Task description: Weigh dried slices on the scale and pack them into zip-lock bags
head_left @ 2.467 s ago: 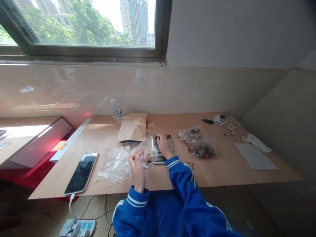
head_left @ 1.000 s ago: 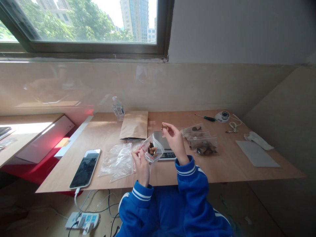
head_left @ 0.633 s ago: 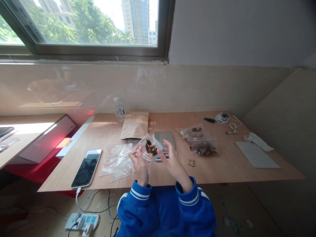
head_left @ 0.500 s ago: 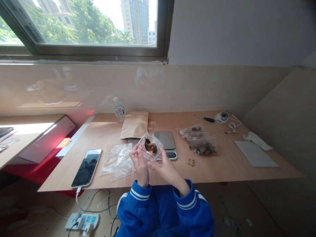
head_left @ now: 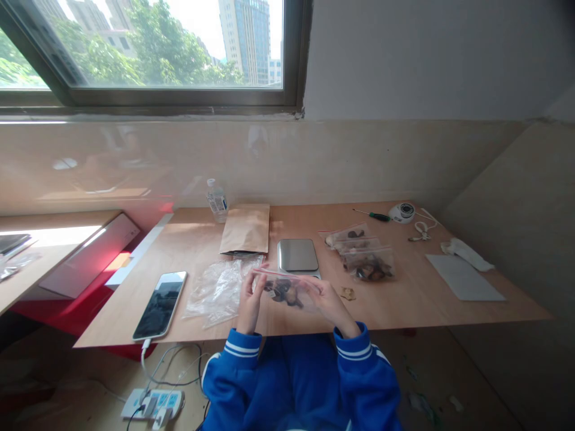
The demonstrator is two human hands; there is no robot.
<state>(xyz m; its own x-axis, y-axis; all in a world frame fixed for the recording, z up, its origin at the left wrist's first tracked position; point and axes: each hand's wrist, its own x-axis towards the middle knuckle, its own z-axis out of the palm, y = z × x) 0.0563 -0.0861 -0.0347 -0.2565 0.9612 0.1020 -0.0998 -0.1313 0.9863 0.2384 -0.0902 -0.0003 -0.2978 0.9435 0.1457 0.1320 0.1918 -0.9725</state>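
Note:
Between my hands hangs a clear zip bag (head_left: 287, 293) with dark brown dried pieces in it, its red-lined top edge stretched out sideways. My left hand (head_left: 252, 299) pinches the top left corner. At the other end, my right hand (head_left: 327, 302) is closed on the top right part. Just behind the bag stands a small kitchen scale (head_left: 297, 255), its front partly hidden. More filled zip bags (head_left: 371, 263) lie to the right. A pale dried scrap (head_left: 348, 293) rests beside my right hand. Crumpled clear plastic bags (head_left: 215, 290) spread out left of my left hand.
A brown paper pouch (head_left: 246, 229) and a clear bottle (head_left: 217, 200) are at the back. A phone (head_left: 160, 306) with a charging cable lies left. Farther right are a screwdriver (head_left: 380, 216), a white camera (head_left: 402, 212) and a grey sheet (head_left: 465, 278).
The zip bag, held gaping toward me before, now hangs with its top edge drawn straight. My hands have moved apart, the right one farther right.

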